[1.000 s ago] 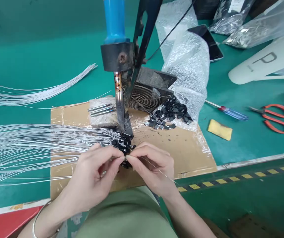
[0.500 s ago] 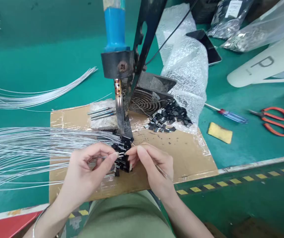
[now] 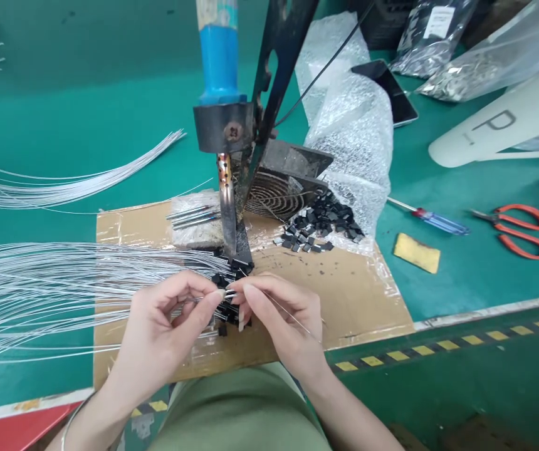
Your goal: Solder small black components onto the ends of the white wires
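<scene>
Thumb and forefinger of my left hand (image 3: 173, 319) pinch thin wire ends in front of the black clips. My right hand (image 3: 281, 316) is closed around a thin wire (image 3: 291, 315) that runs back across its palm, and its fingertips meet the wire ends by my left fingertips. Under and behind both hands lie black clips (image 3: 241, 268) on the ends of many white wires (image 3: 53, 269), which fan out to the left. Just above hangs a soldering iron (image 3: 227, 219) with a blue handle, tip down. My fingers hide part of the clips.
Cardboard (image 3: 345, 300) lies under the work. Behind it are a fan (image 3: 276, 191), a pile of black pieces (image 3: 321, 219) and bubble wrap (image 3: 358, 131). A screwdriver (image 3: 439, 221), yellow sponge (image 3: 417, 252) and orange-handled pliers (image 3: 528, 241) lie right. More wires (image 3: 109, 181) lie upper left.
My right hand has moved slightly left, its fingertips now at my left fingertips. The wire across its palm shows more. My left hand has hardly moved.
</scene>
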Demonstrator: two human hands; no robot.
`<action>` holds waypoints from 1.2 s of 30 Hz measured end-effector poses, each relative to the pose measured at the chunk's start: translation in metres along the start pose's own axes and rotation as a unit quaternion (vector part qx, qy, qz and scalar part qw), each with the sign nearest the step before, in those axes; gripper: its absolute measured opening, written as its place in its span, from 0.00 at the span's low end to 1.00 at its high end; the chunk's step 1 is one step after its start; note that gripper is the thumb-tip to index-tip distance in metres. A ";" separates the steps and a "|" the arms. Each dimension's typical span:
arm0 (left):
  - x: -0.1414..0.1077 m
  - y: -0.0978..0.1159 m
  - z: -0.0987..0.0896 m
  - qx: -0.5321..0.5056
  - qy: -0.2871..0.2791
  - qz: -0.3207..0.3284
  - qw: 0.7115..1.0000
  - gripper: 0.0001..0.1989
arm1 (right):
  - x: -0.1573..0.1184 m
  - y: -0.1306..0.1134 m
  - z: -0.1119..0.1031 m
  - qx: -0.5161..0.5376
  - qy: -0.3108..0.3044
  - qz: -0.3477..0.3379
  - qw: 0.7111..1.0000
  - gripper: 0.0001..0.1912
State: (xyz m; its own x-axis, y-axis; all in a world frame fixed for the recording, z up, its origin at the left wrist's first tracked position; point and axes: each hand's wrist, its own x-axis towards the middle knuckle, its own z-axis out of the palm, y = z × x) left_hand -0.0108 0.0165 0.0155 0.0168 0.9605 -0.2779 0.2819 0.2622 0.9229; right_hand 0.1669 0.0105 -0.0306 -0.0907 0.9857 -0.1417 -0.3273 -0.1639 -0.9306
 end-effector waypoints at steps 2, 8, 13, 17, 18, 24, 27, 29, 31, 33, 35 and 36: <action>-0.001 0.000 0.001 0.000 0.009 0.000 1.000 0.06 | 0.000 0.000 0.002 0.033 -0.006 0.009 0.999 0.07; -0.003 -0.001 -0.001 0.016 0.015 0.010 1.000 0.06 | 0.002 0.000 0.005 0.051 -0.010 0.025 0.998 0.06; -0.002 0.000 -0.001 0.021 0.004 0.004 1.000 0.06 | 0.002 0.000 0.006 0.050 -0.008 0.028 0.998 0.05; -0.002 0.002 0.001 0.018 0.000 0.004 1.000 0.06 | 0.003 -0.003 0.006 0.073 -0.007 0.049 0.996 0.04; -0.003 0.003 0.001 0.019 0.002 0.005 1.000 0.06 | 0.003 -0.003 0.006 0.083 -0.009 0.058 0.995 0.04; -0.008 0.009 0.008 0.009 0.032 -0.015 0.999 0.07 | 0.005 -0.001 0.007 0.135 -0.012 0.095 0.986 0.02; -0.010 0.013 0.012 0.003 0.050 -0.030 0.998 0.07 | 0.005 0.000 0.007 0.144 -0.011 0.106 0.984 0.02; -0.010 0.013 0.012 0.012 0.052 -0.032 0.998 0.07 | 0.005 -0.002 0.007 0.146 -0.011 0.119 0.982 0.02; -0.010 0.010 0.011 0.022 0.049 -0.020 0.998 0.07 | 0.006 -0.005 0.006 0.146 -0.014 0.136 0.980 0.04; -0.009 0.007 0.009 0.026 0.028 0.005 0.999 0.07 | 0.007 -0.008 0.005 0.148 -0.017 0.151 0.977 0.05; -0.008 0.005 0.007 0.027 0.009 0.027 0.999 0.07 | 0.008 -0.010 0.004 0.152 -0.021 0.160 0.975 0.06; -0.008 0.004 0.007 0.026 0.003 0.033 0.999 0.07 | 0.009 -0.011 0.003 0.155 -0.023 0.164 0.974 0.06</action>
State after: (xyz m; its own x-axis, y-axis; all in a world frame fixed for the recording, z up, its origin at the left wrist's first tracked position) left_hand -0.0033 0.0093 0.0194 0.0316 0.9759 -0.2160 0.3293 0.1939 0.9241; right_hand 0.1664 0.0210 -0.0208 -0.2784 0.8766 -0.3925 -0.5416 -0.4808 -0.6896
